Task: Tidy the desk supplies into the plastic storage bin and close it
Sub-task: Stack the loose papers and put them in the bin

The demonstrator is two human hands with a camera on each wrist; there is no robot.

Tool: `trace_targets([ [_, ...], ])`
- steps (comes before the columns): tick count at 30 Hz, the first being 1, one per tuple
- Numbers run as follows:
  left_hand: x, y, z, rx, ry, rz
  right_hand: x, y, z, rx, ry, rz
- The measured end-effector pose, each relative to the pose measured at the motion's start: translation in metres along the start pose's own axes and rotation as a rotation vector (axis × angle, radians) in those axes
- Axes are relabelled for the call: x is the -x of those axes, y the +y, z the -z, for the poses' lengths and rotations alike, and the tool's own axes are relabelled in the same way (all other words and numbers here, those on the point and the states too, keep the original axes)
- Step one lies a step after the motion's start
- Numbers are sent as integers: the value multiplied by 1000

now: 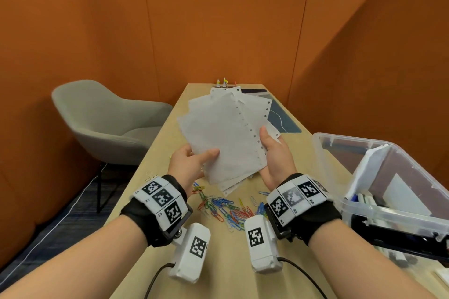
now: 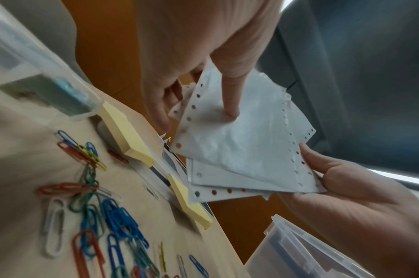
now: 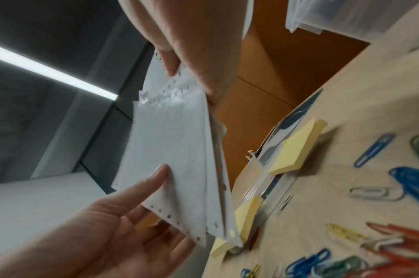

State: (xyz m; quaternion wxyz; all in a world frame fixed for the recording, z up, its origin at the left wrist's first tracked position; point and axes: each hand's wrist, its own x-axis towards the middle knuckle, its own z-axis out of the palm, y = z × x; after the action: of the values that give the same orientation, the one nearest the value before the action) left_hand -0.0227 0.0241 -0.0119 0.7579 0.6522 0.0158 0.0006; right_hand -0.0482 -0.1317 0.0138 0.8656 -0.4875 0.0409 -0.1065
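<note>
A fanned stack of white punched paper sheets [image 1: 223, 133] is held up above the wooden desk [image 1: 160, 158]. My left hand [image 1: 201, 158] pinches its lower left corner, thumb on top [image 2: 229, 105], fingers underneath. My right hand [image 1: 269, 145] pinches the punched right edge [image 2: 296, 165], thumb in front. The clear plastic storage bin [image 1: 340, 153] stands open at the right with white pads and pens inside. Several coloured paper clips [image 1: 226, 209] lie scattered below the hands. Yellow sticky-note pads [image 3: 296, 148] [image 2: 130, 135] lie under the sheets, hidden in the head view.
A blue-grey pad [image 1: 284, 116] lies at the far right of the desk, with small pins [image 1: 223, 81] at its far end. A grey chair [image 1: 104, 124] stands to the left. Orange partition walls [image 1: 218, 26] enclose the desk. A second clear container [image 2: 37, 75] shows beside the clips.
</note>
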Motion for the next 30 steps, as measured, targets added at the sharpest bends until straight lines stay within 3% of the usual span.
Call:
trace_targets([
  [7,-2,6,29,-264,-109,-150,-6,-4,18,164,125,60],
  [12,5,8,28,-591,-174,-369,-5,1,12,137,18,28],
  [22,5,3,17,-540,-110,-322,-1,4,3,106,-41,6],
  [26,3,5,18,-447,-168,-264,-1,3,0,132,-61,-8],
  [30,5,10,23,-342,-207,-241,-7,-3,5,132,23,-3],
])
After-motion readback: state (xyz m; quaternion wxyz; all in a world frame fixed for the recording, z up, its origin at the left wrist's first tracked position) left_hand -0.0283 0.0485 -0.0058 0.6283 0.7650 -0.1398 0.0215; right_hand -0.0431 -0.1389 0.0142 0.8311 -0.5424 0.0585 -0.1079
